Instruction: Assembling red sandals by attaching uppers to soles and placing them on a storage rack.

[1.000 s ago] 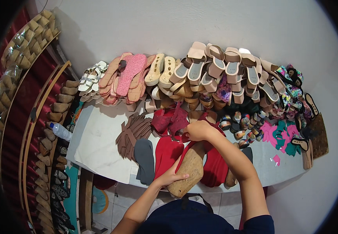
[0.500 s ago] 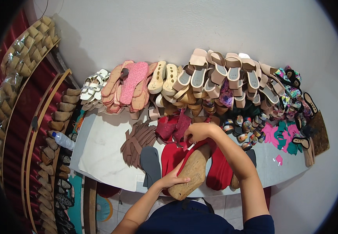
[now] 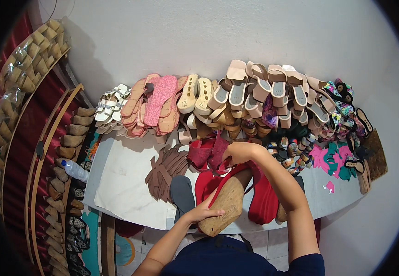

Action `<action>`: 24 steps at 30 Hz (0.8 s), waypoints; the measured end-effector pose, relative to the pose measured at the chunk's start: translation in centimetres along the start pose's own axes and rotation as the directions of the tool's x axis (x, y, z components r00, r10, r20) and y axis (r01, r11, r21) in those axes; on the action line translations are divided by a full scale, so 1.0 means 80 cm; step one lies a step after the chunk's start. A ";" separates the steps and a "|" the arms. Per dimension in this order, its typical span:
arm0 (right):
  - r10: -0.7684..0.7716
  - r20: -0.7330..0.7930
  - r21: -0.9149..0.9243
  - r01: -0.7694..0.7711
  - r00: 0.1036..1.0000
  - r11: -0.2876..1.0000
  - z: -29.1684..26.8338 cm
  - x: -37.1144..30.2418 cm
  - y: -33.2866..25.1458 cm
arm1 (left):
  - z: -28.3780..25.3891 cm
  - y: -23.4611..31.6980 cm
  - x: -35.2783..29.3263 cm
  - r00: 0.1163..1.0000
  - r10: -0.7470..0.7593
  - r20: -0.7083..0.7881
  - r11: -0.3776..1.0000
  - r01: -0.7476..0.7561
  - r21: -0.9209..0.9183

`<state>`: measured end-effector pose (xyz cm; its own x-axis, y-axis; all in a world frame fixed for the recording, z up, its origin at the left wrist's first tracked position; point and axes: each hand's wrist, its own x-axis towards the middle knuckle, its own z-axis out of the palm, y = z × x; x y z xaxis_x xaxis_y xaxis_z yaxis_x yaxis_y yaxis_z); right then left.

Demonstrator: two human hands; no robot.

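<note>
My left hand (image 3: 201, 213) grips a wooden shoe last (image 3: 228, 208) tilted over the table's front edge, its thumb lying across the wood. A red strip (image 3: 225, 181) runs along the side of the last toward its far end. There my right hand (image 3: 240, 152) bends down with curled fingers; what they pinch, if anything, is hidden. Beside the last lie red shoe soles (image 3: 262, 202) and a dark grey sole (image 3: 181, 195). Just beyond are red glittery uppers (image 3: 201, 153) and a pile of brown strips (image 3: 166, 174).
Along the wall sit pink insoles (image 3: 160, 99), white sandals (image 3: 111, 108) and stacked beige heeled sandals (image 3: 237, 85). Pink and green scraps (image 3: 330, 158) lie at the right. Racks of wooden lasts (image 3: 76, 129) and a water bottle (image 3: 74, 170) stand at the left.
My right hand has shifted slightly right, and the white bit near its fingers no longer shows. The left hand keeps its hold on the last. The view has shifted a little.
</note>
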<state>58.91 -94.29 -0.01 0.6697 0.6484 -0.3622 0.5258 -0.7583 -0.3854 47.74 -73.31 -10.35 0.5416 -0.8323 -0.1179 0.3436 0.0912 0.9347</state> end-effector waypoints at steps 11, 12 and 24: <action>0.019 -0.062 -0.086 -0.024 0.998 0.996 0.011 0.014 -0.031 | -0.008 -0.010 -0.005 1.000 -0.021 0.007 0.999 0.021 -0.027; 0.021 -0.050 -0.129 -0.027 0.999 0.991 0.015 0.016 -0.035 | -0.010 -0.013 -0.005 0.999 -0.033 0.010 0.999 0.033 -0.013; 0.041 -0.201 -0.541 -0.146 0.979 0.828 0.043 0.031 -0.061 | -0.008 -0.019 0.000 0.990 -0.119 -0.077 0.993 0.116 -0.035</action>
<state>56.20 -88.70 -1.94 0.7822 0.5900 -0.2001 0.6218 -0.7592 0.1925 47.67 -73.10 -12.01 0.5547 -0.7925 -0.2534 0.4309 0.0131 0.9023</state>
